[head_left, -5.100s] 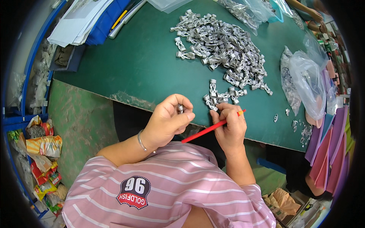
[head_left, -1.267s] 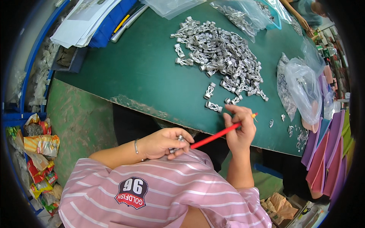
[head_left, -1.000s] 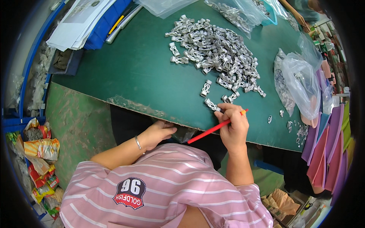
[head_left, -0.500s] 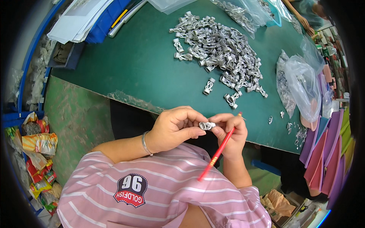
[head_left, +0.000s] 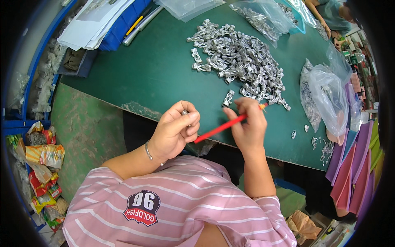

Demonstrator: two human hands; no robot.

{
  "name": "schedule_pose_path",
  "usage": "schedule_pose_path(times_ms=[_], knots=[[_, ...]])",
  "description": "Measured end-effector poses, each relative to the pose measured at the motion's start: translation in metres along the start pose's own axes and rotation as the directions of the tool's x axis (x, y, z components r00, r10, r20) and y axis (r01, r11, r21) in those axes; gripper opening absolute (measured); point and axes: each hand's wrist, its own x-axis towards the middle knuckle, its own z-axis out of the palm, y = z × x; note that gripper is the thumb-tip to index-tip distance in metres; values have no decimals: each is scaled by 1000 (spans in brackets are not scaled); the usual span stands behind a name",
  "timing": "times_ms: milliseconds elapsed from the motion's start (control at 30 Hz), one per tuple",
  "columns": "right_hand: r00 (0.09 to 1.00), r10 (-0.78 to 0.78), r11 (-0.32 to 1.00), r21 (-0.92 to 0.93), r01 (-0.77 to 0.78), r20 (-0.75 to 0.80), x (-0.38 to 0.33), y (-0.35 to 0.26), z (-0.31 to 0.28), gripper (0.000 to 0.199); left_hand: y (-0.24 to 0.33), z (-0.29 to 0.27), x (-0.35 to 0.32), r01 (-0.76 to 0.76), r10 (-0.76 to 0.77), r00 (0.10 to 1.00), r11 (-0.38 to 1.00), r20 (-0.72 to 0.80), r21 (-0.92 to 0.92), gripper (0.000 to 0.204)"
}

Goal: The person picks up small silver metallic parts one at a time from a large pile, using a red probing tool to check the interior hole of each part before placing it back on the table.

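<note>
In my left hand [head_left: 175, 131], the thumb and curled fingers are closed on a small silver metal piece [head_left: 184, 112]; most of it is hidden. My right hand [head_left: 249, 123] has a red pencil [head_left: 220, 130] lodged across it, slanting from the lower left up past the fingers. Its thumb and fingertips are close to a loose silver looped metal piece [head_left: 228, 99] on the green table [head_left: 144, 78], but whether they touch it I cannot tell. Beyond lies a heap of similar silver pieces [head_left: 242, 55].
Clear plastic bags [head_left: 327, 96] lie at the right, beside small scattered scraps [head_left: 327, 151]. A light-blue basket [head_left: 301, 18] stands at the back right, near another person's hand [head_left: 338, 42]. Blue bins [head_left: 123, 26] and papers [head_left: 88, 24] sit at the far left. Coloured panels [head_left: 349, 168] line the right side.
My hands have parted. The left drew back leftward with a metal piece; the right moved up to the loose pieces, its red pencil tilting flatter. One of two loose pieces is no longer visible.
</note>
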Motion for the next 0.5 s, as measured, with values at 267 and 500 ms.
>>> schedule_pose_path(times_ms=[267,500], knots=[[944,327,820,485,-304,39,-11,5,-1,22,-5,4,1,-15,24,999,979,-43,204,21],[940,231,430,840,-330,251,-43,-4,-8,25,-11,16,-2,-239,183,971,776,154,584,22]])
